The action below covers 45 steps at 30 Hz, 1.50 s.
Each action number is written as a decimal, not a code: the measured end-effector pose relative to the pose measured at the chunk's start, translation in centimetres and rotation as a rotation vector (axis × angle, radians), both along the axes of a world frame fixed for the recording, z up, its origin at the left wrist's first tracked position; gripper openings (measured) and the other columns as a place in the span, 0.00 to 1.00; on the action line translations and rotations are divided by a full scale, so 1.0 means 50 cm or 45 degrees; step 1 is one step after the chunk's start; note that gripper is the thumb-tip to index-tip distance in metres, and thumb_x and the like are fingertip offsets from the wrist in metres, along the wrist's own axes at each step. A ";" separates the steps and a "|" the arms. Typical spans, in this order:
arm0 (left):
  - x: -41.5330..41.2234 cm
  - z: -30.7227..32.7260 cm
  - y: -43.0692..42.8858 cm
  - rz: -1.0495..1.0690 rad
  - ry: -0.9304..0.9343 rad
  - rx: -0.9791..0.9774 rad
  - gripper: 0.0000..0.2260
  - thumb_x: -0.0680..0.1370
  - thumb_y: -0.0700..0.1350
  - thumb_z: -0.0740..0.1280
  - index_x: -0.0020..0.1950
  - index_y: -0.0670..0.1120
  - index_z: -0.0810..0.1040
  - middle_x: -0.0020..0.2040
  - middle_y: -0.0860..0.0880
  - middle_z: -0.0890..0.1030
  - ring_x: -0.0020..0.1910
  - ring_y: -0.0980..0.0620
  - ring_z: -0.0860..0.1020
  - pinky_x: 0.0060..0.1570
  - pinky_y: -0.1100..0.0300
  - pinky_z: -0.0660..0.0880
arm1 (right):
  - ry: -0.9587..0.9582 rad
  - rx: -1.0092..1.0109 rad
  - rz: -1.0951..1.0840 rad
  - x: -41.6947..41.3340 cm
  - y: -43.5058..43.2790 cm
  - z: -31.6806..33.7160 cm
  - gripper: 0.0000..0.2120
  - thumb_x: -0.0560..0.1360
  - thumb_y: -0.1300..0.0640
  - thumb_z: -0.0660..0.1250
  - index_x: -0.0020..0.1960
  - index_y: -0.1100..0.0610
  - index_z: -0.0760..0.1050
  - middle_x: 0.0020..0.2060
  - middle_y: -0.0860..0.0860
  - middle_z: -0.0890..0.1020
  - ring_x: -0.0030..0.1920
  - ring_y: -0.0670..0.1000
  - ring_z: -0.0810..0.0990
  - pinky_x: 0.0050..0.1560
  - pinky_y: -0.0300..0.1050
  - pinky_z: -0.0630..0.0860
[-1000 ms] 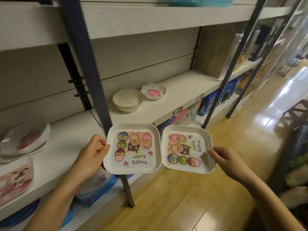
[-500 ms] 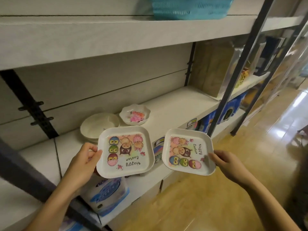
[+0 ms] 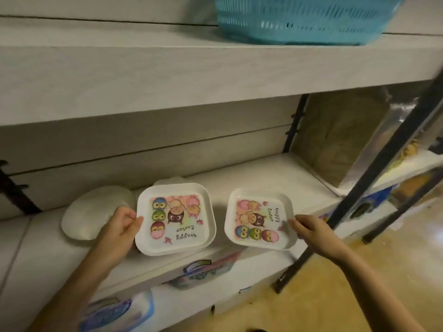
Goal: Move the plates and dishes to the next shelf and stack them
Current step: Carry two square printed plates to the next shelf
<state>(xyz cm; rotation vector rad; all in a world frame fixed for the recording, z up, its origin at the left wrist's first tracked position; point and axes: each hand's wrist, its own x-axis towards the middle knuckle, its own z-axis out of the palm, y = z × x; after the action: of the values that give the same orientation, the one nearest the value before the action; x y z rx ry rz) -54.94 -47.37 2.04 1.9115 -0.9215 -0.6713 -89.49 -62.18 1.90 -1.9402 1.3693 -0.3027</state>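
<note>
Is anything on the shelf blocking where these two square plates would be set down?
Partly. The white bowl sits behind the left hand, and a small dish peeks behind the left plate. Shelf beyond the right plate looks bare.

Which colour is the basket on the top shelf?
Turquoise blue basket, with slotted walls; the head view shows it.

Head view. Two bare forearms are entering from the lower edge, each ending in a bare hand: left hand, right hand. No sleeve, glove, watch or ring is showing on either arm; fingernails are appearing short and unpainted.
</note>
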 end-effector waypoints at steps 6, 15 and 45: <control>-0.070 -0.012 -0.072 0.235 -0.007 -0.002 0.06 0.79 0.43 0.60 0.44 0.41 0.68 0.40 0.45 0.78 0.40 0.48 0.76 0.34 0.60 0.70 | 0.125 -0.084 0.215 0.023 -0.217 -0.047 0.20 0.80 0.51 0.55 0.47 0.64 0.79 0.44 0.57 0.84 0.45 0.56 0.81 0.50 0.53 0.76; -0.129 -0.045 -0.131 0.531 -0.070 0.097 0.05 0.78 0.45 0.61 0.49 0.44 0.70 0.43 0.45 0.76 0.40 0.46 0.76 0.34 0.56 0.74 | 0.393 -0.056 0.547 0.156 -0.420 -0.099 0.16 0.81 0.50 0.52 0.45 0.55 0.75 0.46 0.55 0.79 0.49 0.57 0.77 0.44 0.42 0.67; -0.156 -0.118 -0.422 0.370 -0.449 0.338 0.12 0.79 0.44 0.60 0.47 0.36 0.76 0.45 0.39 0.81 0.44 0.43 0.77 0.42 0.54 0.69 | 0.376 -0.177 0.513 0.060 -0.439 -0.104 0.15 0.79 0.47 0.53 0.47 0.55 0.73 0.40 0.51 0.79 0.41 0.53 0.78 0.39 0.44 0.71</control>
<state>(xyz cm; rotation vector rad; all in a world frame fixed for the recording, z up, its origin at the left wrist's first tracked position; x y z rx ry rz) -62.75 -68.50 -3.88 2.3950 -0.7684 -0.2975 -86.49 -84.14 -3.31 -2.3933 1.1167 0.0888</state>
